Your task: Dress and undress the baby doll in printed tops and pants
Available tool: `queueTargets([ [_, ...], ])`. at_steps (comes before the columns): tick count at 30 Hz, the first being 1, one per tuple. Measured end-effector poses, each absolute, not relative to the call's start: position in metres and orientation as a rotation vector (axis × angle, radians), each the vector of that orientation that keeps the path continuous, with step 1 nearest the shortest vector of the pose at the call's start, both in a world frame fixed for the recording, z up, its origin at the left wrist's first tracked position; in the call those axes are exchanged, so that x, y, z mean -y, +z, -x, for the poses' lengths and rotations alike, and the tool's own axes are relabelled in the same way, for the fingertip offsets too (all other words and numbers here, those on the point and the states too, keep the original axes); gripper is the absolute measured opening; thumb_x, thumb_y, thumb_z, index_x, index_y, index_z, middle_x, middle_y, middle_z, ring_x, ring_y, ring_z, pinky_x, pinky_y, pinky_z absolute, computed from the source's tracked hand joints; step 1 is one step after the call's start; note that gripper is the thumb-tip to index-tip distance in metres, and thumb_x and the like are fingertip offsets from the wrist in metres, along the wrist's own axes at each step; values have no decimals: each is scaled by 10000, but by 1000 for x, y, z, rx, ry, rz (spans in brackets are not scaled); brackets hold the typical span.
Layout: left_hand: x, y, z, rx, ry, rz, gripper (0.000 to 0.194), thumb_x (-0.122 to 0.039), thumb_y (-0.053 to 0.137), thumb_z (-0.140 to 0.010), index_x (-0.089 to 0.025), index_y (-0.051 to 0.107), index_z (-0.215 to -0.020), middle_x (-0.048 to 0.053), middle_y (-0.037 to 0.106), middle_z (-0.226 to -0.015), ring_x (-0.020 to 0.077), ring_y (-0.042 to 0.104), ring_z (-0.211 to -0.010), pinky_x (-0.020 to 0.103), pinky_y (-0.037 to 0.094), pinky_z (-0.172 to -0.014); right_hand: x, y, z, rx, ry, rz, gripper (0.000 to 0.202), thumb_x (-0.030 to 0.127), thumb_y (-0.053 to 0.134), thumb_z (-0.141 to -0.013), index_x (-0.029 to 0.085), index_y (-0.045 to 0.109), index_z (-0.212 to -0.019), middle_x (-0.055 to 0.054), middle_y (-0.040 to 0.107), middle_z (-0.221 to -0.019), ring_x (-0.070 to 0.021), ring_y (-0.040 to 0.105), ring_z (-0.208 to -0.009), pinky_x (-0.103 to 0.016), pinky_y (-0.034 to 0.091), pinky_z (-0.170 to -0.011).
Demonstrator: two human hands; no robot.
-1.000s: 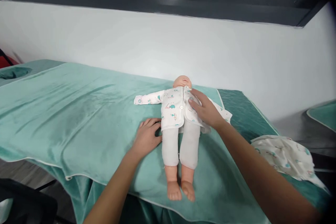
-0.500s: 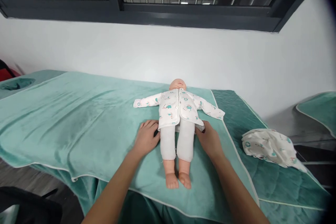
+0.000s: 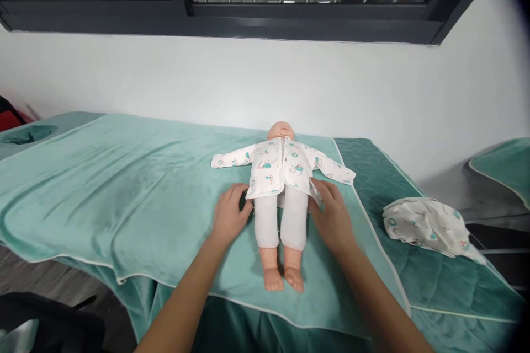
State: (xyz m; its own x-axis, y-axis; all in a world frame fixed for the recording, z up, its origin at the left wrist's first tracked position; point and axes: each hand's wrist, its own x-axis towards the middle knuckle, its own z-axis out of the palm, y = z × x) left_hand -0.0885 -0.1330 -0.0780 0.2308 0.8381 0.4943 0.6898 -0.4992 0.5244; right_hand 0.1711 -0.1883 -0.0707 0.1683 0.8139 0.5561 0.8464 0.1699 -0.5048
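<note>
Green blanket [image 3: 103, 193], doll [image 3: 295, 220], hands [image 3: 229, 215] [image 3: 332, 218] either side of jacket hem [image 3: 267, 190], fingertips [image 3: 247, 208] partly hidden, grip unclear

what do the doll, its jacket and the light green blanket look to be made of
The doll looks like smooth vinyl or soft plastic: moulded toes, faint sheen. Its printed jacket seems to be thin matte cloth, perhaps cotton, with soft creases. The light green blanket is likely plush or velvety fabric, its nap shading in streaks.

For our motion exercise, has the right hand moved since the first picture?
Yes: the right hand moved along the doll, from chest to hip.
</note>
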Motion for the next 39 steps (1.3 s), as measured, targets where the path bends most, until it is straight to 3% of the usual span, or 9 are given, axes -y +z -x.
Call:
queueTargets([
  [2,134,-78,89,-1385,1166,-2292,205,-259,488,-923,-222,573,-1106,63,646,-1101,208,604,-986,345,467,-854,182,-72,-170,1673,-68,1479,439,237,435,-970,258,525,-1399,-80,505,-1475,-247,464,-1363,-466,409,-1109],
  [5,136,-80,91,-1361,1206,-2257,142,-224,464,-919,-214,570,-1013,50,643,-1024,186,596,-924,317,459,-808,182,-77,-170,1701,-7,1331,458,210,391,-992,293,506,-1427,-41,437,-1545,-227,404,-1427,-495,379,-1156],
  [10,137,-83,93,-1431,1085,-2227,73,-197,482,-866,-218,547,-892,16,625,-858,180,567,-793,304,424,-717,195,-86,-174,1730,76,1235,475,192,416,-986,319,504,-1436,-17,461,-1529,-227,403,-1432,-519,367,-1176],
  [15,136,-82,92,-1443,1067,-2135,73,-201,487,-847,-217,542,-893,7,620,-830,177,558,-766,307,414,-713,196,-90,-172,1672,101,1278,450,211,451,-976,305,533,-1409,-31,424,-1555,-228,411,-1426,-510,373,-1169],
  [21,137,-77,93,-1425,1122,-1945,50,-237,502,-854,-214,538,-881,-3,617,-799,164,556,-747,296,412,-709,201,-91,-174,1545,198,1266,401,214,422,-986,275,596,-1342,-50,510,-1493,-224,482,-1374,-494,374,-1163],
  [33,134,-83,98,-1212,1238,-1770,76,-210,516,-849,-202,561,-910,2,632,-826,149,588,-779,278,458,-758,212,-83,-181,1311,408,1376,408,370,525,-942,266,600,-1329,-65,600,-1395,-245,553,-1287,-469,424,-1099],
  [39,129,-85,97,-1281,1273,-1696,83,-213,499,-855,-203,563,-907,-5,629,-807,143,598,-725,273,455,-709,150,-86,-270,983,131,1879,641,438,617,-836,108,496,-1373,-194,604,-1319,-269,644,-1070,-402,493,-929],
])
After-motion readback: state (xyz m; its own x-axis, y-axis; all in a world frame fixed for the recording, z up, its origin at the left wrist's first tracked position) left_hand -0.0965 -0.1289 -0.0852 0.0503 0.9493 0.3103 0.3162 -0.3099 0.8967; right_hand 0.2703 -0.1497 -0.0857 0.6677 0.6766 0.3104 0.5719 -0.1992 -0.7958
